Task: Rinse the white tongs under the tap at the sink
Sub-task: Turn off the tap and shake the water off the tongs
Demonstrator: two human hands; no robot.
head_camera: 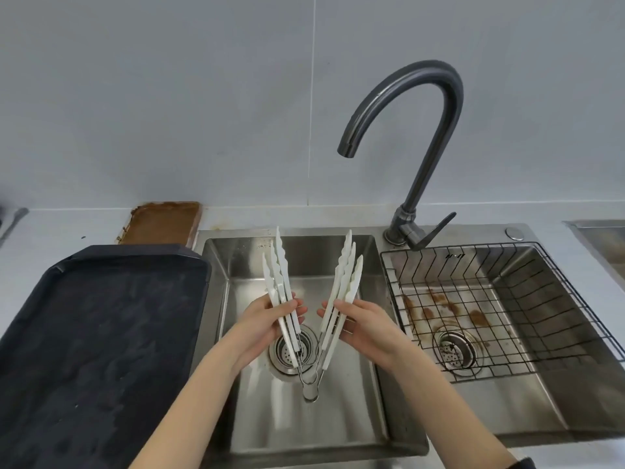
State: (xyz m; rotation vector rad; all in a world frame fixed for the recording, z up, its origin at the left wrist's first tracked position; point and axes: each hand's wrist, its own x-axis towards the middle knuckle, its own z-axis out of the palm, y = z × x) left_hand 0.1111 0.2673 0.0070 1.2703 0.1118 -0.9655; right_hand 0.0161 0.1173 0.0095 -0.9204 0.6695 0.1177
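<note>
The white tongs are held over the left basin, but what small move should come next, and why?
Probably free one hand and lift the tap lever. No water runs from the spout, and the white tongs, spread in a V by the left hand and right hand, sit below it, over the left basin.
</note>
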